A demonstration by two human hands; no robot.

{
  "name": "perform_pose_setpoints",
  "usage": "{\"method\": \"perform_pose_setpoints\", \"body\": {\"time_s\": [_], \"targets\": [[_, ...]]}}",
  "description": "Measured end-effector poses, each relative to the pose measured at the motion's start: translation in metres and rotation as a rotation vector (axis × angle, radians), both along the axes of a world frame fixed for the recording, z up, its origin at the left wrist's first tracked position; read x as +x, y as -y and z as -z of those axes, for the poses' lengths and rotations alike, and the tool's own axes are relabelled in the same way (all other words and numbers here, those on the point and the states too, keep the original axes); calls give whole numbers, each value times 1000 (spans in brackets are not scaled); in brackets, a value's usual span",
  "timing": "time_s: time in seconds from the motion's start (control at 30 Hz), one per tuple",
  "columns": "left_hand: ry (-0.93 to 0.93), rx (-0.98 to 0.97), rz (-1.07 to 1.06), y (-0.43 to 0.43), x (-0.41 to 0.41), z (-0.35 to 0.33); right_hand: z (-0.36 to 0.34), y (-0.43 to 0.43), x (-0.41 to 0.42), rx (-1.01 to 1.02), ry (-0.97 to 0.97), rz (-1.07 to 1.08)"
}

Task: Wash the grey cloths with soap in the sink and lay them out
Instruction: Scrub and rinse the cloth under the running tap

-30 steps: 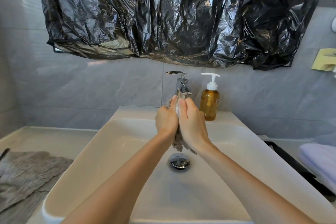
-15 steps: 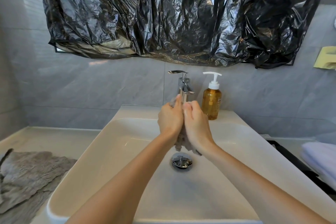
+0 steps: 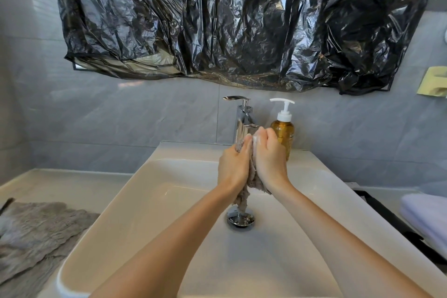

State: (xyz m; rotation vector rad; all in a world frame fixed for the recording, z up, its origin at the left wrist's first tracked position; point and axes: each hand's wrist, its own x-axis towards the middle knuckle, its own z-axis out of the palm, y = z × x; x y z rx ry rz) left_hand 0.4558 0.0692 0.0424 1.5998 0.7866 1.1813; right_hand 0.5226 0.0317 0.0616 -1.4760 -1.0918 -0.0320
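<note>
A bunched grey cloth [image 3: 244, 198] is squeezed between my two hands over the white sink [image 3: 150, 201], below the chrome tap [image 3: 243, 121]. My left hand [image 3: 233, 167] grips it from the left and my right hand [image 3: 269, 159] from the right, fingers curled, with white foam at the fingertips. The cloth's tail hangs toward the drain [image 3: 240, 219]. An amber soap pump bottle [image 3: 283, 128] stands just behind my right hand. Another grey cloth [image 3: 36, 234] lies spread on the counter at the left.
Crumpled black plastic [image 3: 242, 19] covers the wall above the tap. A folded white towel [image 3: 428, 220] lies on a dark tray at the right edge. A pale yellow holder [image 3: 435, 82] is fixed to the right wall. The white counter [image 3: 60, 184] runs left of the sink.
My right hand has slid up against the left and its fingers have curled over the cloth's top. More of the cloth's tail hangs below my hands.
</note>
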Motion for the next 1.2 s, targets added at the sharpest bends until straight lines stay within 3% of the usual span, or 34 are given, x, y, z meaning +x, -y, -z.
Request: {"method": "perform_pose_setpoints", "body": {"time_s": [0.03, 0.17, 0.4, 0.57, 0.7, 0.77, 0.83, 1.0, 1.13, 1.2], "targets": [[-14, -9, 33, -1, -2, -1, 4, 2, 2, -24, 36, -7], [-50, -38, 48, -15, -18, -5, 7, 13, 13, -200, 93, -383], [-176, -33, 67, -35, -38, -9, 1, 21, 64, -165, -99, -193], [-521, 215, 51, -35, -33, -9, 0, 20, 66, -158, -89, -197], [-382, -26, 409, -24, -25, -10, -2, 16, 50, -99, -74, -297], [-280, -75, 454, -17, -22, -8, -4, 17, 49, -61, -95, -324], [-168, -68, 337, -18, -19, -8, -4, 20, 57, -105, -143, -317], [54, -148, 192, -29, -30, -15, 1, 26, 69, -529, -105, -298], [-56, -64, 10, -35, -34, -11, 1, 16, 64, -264, -446, -449], [-146, 56, -149, -33, -30, -4, 1, 13, 54, -131, -287, -286]]}}
